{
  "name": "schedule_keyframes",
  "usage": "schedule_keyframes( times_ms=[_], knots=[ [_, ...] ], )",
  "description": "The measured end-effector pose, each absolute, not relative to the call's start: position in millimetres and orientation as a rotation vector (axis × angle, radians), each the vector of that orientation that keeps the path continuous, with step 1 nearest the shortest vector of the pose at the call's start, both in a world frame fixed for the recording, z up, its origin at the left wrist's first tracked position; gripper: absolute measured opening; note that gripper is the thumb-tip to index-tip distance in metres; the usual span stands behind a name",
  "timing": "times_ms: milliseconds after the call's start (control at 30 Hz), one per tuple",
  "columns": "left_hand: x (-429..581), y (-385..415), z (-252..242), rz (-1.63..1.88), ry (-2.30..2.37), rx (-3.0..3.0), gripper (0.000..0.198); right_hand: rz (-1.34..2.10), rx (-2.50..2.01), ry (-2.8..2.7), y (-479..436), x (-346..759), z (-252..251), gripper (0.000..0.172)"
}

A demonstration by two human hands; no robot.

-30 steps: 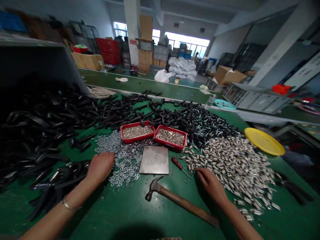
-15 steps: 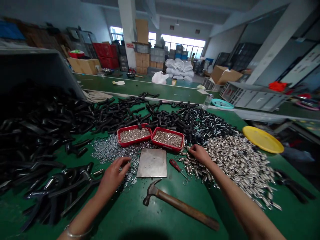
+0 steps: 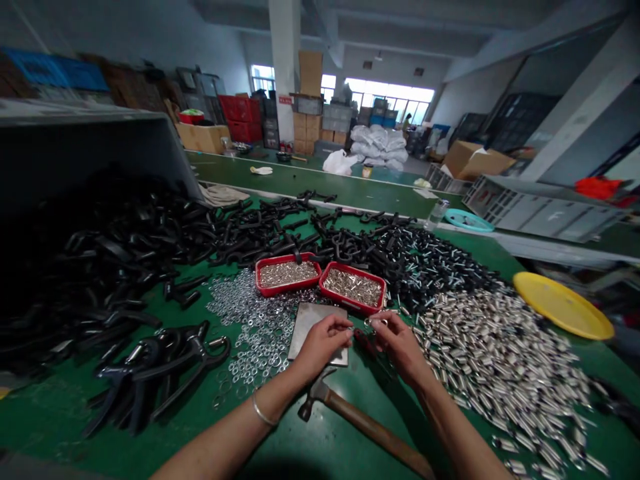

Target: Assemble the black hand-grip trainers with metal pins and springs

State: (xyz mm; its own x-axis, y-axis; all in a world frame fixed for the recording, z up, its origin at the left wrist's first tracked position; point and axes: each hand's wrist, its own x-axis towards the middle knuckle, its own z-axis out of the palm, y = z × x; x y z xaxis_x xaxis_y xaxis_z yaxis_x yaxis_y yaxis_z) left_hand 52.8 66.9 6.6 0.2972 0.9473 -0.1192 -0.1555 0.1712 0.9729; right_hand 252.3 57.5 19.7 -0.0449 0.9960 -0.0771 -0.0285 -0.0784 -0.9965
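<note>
My left hand [image 3: 323, 343] is over the metal plate [image 3: 306, 320], thumb and fingers drawn together. Whatever they pinch, if anything, is too small to make out. Close by on the right, my right hand [image 3: 403, 347] pinches a small shiny metal piece [image 3: 369, 323], blurred at the fingertips. Below this hand lies a screwdriver [image 3: 364, 341] with a red handle, partly covered. A claw hammer [image 3: 370, 427] with a wooden handle rests in front of the plate. Silvery springs [image 3: 500, 353] form a big heap to the right. Small metal rings and nuts [image 3: 260, 333] are spread at left.
Two red trays [image 3: 287, 289] of small metal parts stand behind the plate. Black handle-like parts [image 3: 125, 233] pile up at left and back. Black-headed bolts [image 3: 435, 260] lie behind the springs. A yellow lid [image 3: 563, 305] sits at the right edge. Assembled black tools [image 3: 150, 373] lie front left.
My left hand has moved right, from beside the rings to over the plate, and its fingers have closed. My right hand has come away from the springs toward it. The view has shifted left.
</note>
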Motion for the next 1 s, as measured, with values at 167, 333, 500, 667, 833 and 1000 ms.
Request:
schedule_keyframes(
  times_ms=[167,333,500,667,833,1000],
  knots=[
    [42.4,62.9,8.6,0.991,0.962,0.955,0.036,1.441,-1.171,-1.323,52.8,242.1,12.7,0.031],
    [35.7,54.9,3.5,0.966,0.960,0.898,0.037,1.603,-1.219,-1.333,51.1,239.6,-0.2,0.038],
    [40.0,48.9,0.4,0.928,0.933,0.870,0.039,1.885,-1.081,-1.125,43.7,234.0,3.7,0.036],
    [38.1,45.4,2.0,0.903,0.864,0.887,0.039,2.240,-0.977,-0.844,37.4,230.7,5.0,0.030],
    [31.8,43.7,0.4,0.889,0.919,0.961,0.036,2.203,-0.977,-0.736,33.2,223.6,-2.5,0.028],
    [30.1,43.5,1.4,0.875,0.922,0.966,0.035,2.205,-0.976,-0.616,35.3,220.6,-8.6,0.027]
  ],
)
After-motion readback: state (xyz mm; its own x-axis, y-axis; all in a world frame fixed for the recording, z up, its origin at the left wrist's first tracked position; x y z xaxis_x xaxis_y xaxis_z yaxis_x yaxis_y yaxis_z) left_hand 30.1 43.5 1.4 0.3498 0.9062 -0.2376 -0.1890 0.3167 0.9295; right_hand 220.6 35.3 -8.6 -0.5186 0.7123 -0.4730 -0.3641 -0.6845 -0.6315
